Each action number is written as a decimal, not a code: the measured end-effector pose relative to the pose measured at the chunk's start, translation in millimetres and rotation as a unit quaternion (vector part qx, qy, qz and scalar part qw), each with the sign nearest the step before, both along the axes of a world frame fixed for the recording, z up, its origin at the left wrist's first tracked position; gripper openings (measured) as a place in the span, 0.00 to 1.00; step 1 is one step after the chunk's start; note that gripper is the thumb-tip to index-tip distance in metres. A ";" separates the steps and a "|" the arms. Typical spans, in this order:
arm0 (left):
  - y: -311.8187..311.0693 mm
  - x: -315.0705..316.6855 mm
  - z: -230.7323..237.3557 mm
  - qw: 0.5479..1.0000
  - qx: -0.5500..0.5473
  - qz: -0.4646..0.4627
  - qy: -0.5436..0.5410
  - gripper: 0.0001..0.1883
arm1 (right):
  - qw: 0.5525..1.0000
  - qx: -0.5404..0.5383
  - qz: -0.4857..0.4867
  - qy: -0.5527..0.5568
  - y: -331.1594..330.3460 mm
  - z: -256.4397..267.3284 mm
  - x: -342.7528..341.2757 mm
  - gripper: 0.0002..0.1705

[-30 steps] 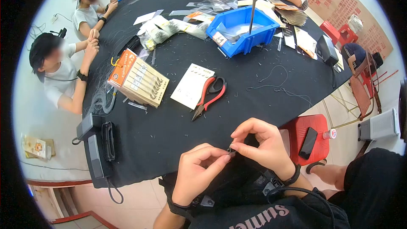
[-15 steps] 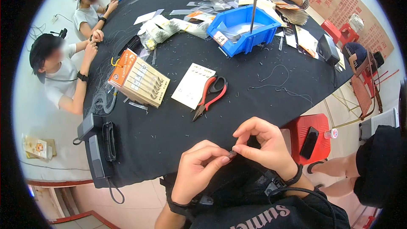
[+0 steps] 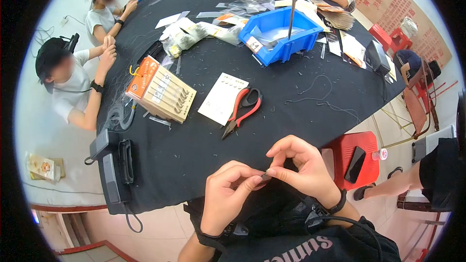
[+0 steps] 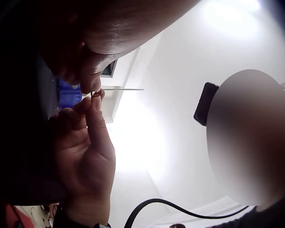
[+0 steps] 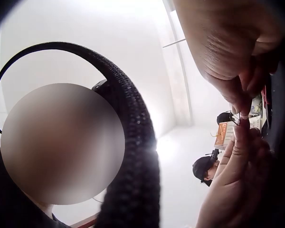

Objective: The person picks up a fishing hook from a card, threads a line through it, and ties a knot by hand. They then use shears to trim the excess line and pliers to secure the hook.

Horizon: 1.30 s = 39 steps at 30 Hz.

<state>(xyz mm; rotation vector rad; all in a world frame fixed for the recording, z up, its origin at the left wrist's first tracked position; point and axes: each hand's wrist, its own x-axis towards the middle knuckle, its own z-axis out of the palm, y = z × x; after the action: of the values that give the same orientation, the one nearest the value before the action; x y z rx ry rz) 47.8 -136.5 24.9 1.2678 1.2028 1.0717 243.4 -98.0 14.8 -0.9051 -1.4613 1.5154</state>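
Note:
Close above the table's near edge, my left hand and right hand meet at the fingertips. Between them is a small dark fishing hook, whose thin curved wire shows in the right wrist view. Thumb and forefinger of each hand pinch it, covering most of it. Beyond my hands lie red-handled pliers, tips toward me. They overlap the edge of a pale card with a row of holes. Left of that stands a stack of fishing hook cards with an orange header.
A blue bin holding clear bags stands farther back, near a metal rod. Loose line and tiny clippings lie on the black cloth. Black devices sit at the left edge. A red stool with a phone is at right. Other people sit around the table.
My fingertips have shifted slightly around the hook; its ring-like loop, visible a second ago, is now mostly covered. At the right, a bystander's legs have moved farther right.

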 end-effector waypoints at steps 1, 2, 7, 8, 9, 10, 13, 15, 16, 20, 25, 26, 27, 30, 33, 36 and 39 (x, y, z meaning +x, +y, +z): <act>-0.1 -0.8 -0.8 1.000 -0.001 -0.004 0.002 0.03 | 1.000 0.005 0.001 -0.006 0.0 0.4 0.1 0.17; -0.3 -1.7 -1.3 1.000 -0.002 -0.008 0.005 0.03 | 1.000 0.009 0.002 -0.012 -0.1 0.7 0.2 0.17; 0.3 -3.6 2.8 0.999 -0.012 -0.033 0.030 0.03 | 0.999 0.039 0.000 -0.016 0.5 -1.0 -1.2 0.15; 0.2 -3.5 4.0 0.999 -0.016 -0.033 0.032 0.03 | 0.999 0.042 -0.005 -0.018 0.4 -0.8 -1.6 0.14; 0.0 -3.8 2.8 0.999 -0.020 -0.032 0.023 0.03 | 0.999 0.046 -0.009 -0.021 0.5 -0.7 -2.0 0.14; -0.1 -4.7 0.1 0.999 -0.024 -0.031 0.014 0.03 | 0.995 0.087 -0.005 -0.048 2.4 0.1 -1.0 0.14; -0.1 -6.0 0.3 0.999 -0.033 -0.033 -0.007 0.03 | 0.979 0.175 0.005 -0.106 8.2 2.9 1.8 0.13; 0.2 -7.3 0.5 0.999 -0.029 -0.042 0.001 0.03 | 0.975 0.190 0.004 -0.112 8.7 3.0 0.3 0.13; 0.5 -8.9 0.0 0.998 -0.023 -0.050 0.015 0.03 | 0.974 0.195 0.007 -0.112 8.7 1.6 -0.5 0.12; -0.4 -8.6 -2.7 0.998 -0.014 -0.053 0.004 0.03 | 0.973 0.202 0.013 -0.110 9.1 -1.9 -1.6 0.10; -1.9 -6.9 -0.6 0.998 -0.014 -0.050 -0.020 0.04 | 0.976 0.203 -0.002 -0.083 10.7 -6.8 -0.8 0.09; -2.4 -6.7 0.4 0.998 -0.017 -0.048 -0.022 0.05 | 0.976 0.202 -0.010 -0.077 10.4 -8.3 -0.2 0.09; -3.3 -6.0 2.2 0.998 -0.042 -0.039 -0.031 0.05 | 0.977 0.200 -0.019 -0.071 10.3 -9.0 0.6 0.09; -5.8 -5.8 7.5 0.994 -0.096 -0.022 -0.046 0.06 | 0.977 0.200 -0.039 -0.066 10.2 -9.0 3.0 0.08; -7.2 -10.7 7.6 0.995 -0.094 -0.022 -0.035 0.07 | 0.973 0.212 -0.059 -0.064 11.5 -8.2 6.5 0.08; -9.2 -16.5 5.4 0.994 -0.100 -0.032 -0.021 0.09 | 0.980 0.171 -0.092 -0.039 9.8 -8.9 8.6 0.08; -9.5 -23.7 14.8 0.988 -0.147 -0.035 -0.021 0.10 | 0.979 0.176 -0.090 -0.047 10.7 -8.1 11.3 0.08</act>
<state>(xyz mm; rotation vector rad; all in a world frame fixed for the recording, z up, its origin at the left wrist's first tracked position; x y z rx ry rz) 24.1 -146.0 39.8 1.0460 1.2245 0.8297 254.6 -87.3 6.7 -0.8727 -1.6053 1.0510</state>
